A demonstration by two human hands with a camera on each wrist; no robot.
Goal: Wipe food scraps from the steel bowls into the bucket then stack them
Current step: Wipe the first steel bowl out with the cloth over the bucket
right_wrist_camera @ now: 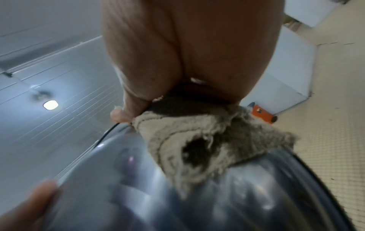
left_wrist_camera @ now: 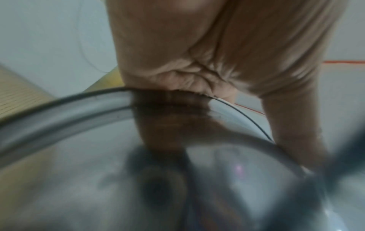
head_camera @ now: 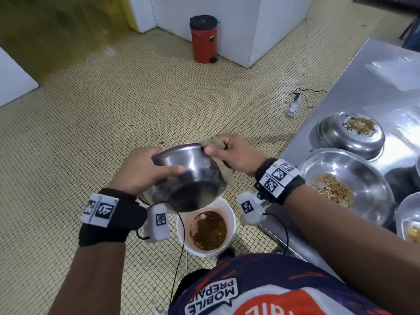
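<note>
Both hands were busy: my left hand (head_camera: pixel 138 171) gripped the tilted steel bowl (head_camera: pixel 188 176) at frame centre, my right hand (head_camera: pixel 236 155) clutched the rag (head_camera: pixel 213 143), best dragged rimward over the bucket (head_camera: pixel 184 233).

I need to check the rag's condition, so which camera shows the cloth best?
The right wrist view. There the cloth fills the middle of the frame, frayed, with a dark hole, draped over the steel bowl's rim under the right hand. The head view shows only small bunched folds. The left wrist view shows no cloth.
</note>
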